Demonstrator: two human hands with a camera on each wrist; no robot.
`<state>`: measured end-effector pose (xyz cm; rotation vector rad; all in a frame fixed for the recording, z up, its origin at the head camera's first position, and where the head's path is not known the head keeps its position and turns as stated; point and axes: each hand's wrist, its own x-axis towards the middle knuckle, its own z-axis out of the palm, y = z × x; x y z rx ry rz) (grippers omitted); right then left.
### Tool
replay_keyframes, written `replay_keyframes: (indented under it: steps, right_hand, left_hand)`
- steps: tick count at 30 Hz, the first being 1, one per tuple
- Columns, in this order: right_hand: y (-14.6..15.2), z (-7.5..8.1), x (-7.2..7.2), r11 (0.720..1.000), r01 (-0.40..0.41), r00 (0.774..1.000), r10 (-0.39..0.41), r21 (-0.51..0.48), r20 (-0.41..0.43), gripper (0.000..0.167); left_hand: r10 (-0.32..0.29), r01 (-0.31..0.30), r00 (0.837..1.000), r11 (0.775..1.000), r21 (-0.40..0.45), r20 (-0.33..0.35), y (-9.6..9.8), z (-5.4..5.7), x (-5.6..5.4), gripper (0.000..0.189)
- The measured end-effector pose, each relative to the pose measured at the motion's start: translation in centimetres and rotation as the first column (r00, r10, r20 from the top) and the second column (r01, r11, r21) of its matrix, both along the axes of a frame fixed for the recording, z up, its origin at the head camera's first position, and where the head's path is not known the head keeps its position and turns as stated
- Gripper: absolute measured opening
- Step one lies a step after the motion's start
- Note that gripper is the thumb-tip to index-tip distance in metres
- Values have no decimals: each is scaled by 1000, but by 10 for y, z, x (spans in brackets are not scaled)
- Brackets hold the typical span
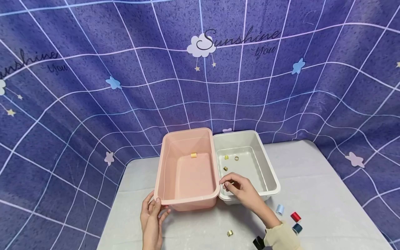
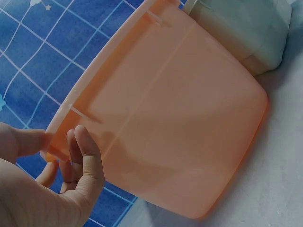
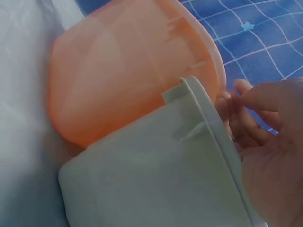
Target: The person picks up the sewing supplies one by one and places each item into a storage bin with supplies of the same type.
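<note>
My left hand [image 1: 151, 217] grips the near left corner of the pink plastic basin [image 1: 195, 200], thumb on the rim and fingers below it. That pinch on the rim also shows in the left wrist view. One yellow-gold spool of thread [image 1: 193, 155] lies inside this basin. Over the near left corner of the off-white basin [image 1: 271, 170], my right hand [image 1: 240, 189] hovers with bent fingers, fingertips close to the pink rim. Whether something small is between those fingertips I cannot tell. Small gold ring-like pieces [image 1: 236, 158] lie on the off-white basin's floor.
Both basins stand side by side on a grey-white covered table [image 1: 187, 229]. Right of them lie a light blue spool [image 1: 280, 209], a red spool [image 1: 295, 217], a dark navy spool [image 1: 297, 228] and a black spool [image 1: 258, 242]. Another gold piece [image 1: 230, 233] lies in front. A blue-purple curtain [image 1: 156, 69] hangs behind.
</note>
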<state>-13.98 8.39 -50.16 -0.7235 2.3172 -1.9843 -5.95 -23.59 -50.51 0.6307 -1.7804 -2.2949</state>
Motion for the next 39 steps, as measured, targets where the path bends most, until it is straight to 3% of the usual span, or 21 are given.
replay_keyframes:
  steps: [11, 22, 33, 39]
  right_hand:
    - [4, -2, 8, 968, -161, 985, 145, -194, -95, 16]
    - [9, -7, 23, 908, -332, 943, 318, -256, -93, 19]
    - [10, -15, 31, 872, -425, 904, 423, -245, -62, 23]
    - [11, -26, 34, 899, -416, 903, 427, -138, 58, 22]
  left_hand:
    - [0, 0, 1000, 1000, 10, 5, 0, 0, 0, 55]
    - [6, -6, 1000, 1000, 2, 19, 0, 0, 0, 56]
    - [3, -3, 1000, 1000, -2, 10, 0, 1, -1, 57]
    - [7, -7, 1000, 1000, -5, 11, 0, -1, -2, 56]
